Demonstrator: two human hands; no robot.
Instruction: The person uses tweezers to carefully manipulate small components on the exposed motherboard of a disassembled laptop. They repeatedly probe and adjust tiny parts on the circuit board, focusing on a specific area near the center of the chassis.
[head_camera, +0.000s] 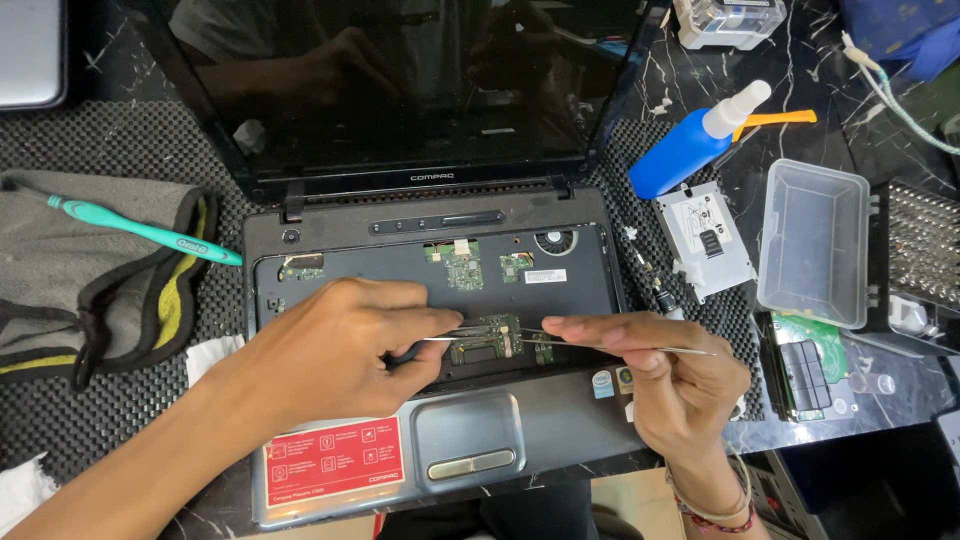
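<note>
Dark marble worktop (800, 90) carries the opened laptop (440, 330) at its middle. I see my left hand (340, 350) and right hand (670, 375), fingers pinched on thin metal tweezers (600, 346) over the small green circuit board (490, 338); blue spray bottle (690, 145) near the far right corner.

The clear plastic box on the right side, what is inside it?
The clear plastic box looks empty: only its bare bottom shows through. A green circuit board lies beside its near edge; whether the board runs under the box cannot be seen.
</note>
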